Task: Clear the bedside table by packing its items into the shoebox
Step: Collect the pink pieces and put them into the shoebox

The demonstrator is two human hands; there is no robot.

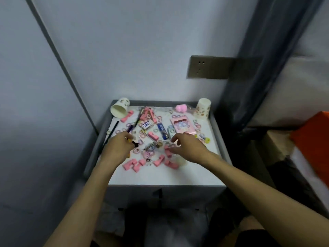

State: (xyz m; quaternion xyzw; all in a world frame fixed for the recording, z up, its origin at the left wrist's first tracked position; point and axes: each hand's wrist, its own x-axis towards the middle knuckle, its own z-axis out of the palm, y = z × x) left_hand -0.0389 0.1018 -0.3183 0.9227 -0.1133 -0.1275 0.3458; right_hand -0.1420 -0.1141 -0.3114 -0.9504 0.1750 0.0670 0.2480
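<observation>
Cluttered white bedside table (160, 177) — two patterned paper cups (119, 109), many pink foam blocks (132, 165).
Left hand (118, 147) curled, right hand (187, 148) loosely curled — hold on anything unclear for both.

I am looking down on the table (199, 173), a white top inside a raised grey rim, and it is carrying a dense scatter. A paper cup (119, 108) is lying on its side at the back left corner, and a patterned cup (203, 108) is standing at the back right. A fluffy pink ball (181, 108) is sitting between them. A pink packet (182, 126), a blue-and-white box (147, 124) and a narrow blue item (162, 131) are lying mid-table. A black pencil (111, 133) is lying along the left edge. Pink foam pieces (133, 164) are clustering near the front among small pastel rings (136, 150).
</observation>
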